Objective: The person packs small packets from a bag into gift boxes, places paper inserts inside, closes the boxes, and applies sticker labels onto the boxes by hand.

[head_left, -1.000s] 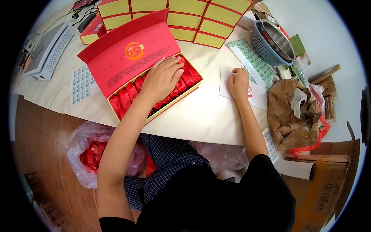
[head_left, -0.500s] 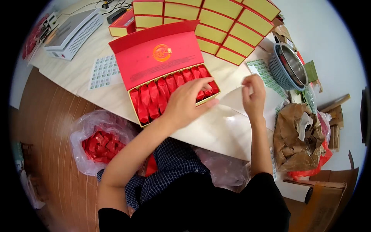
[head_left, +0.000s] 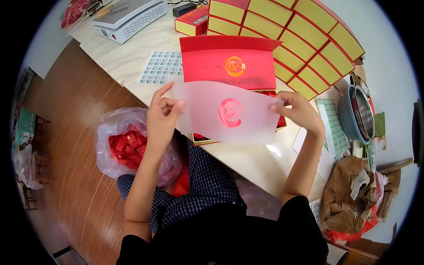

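A translucent white paper sheet (head_left: 203,110) with a round red emblem is held up in front of me. My left hand (head_left: 161,117) is at its left edge, thumb over the paper and index finger stretched upward. On the right edge, my right hand (head_left: 302,112) pinches the sheet between thumb and fingers. Behind the paper stands an open red gift box (head_left: 204,140), its lid (head_left: 198,62) raised. The sheet covers most of the box's inside; a few red foil packets (head_left: 282,121) show at the right end.
Stacked red and yellow boxes (head_left: 309,33) stand at the back. A scale (head_left: 128,20) and a sticker sheet (head_left: 162,66) lie left. Nested basins (head_left: 349,115) and a crumpled brown paper bag (head_left: 346,198) are right. A plastic bag of red packets (head_left: 104,154) sits below the table edge.
The translucent sheet is now raised and spread across the front of the box. My left hand has moved left off the packets to the sheet's edge. The view has shifted.
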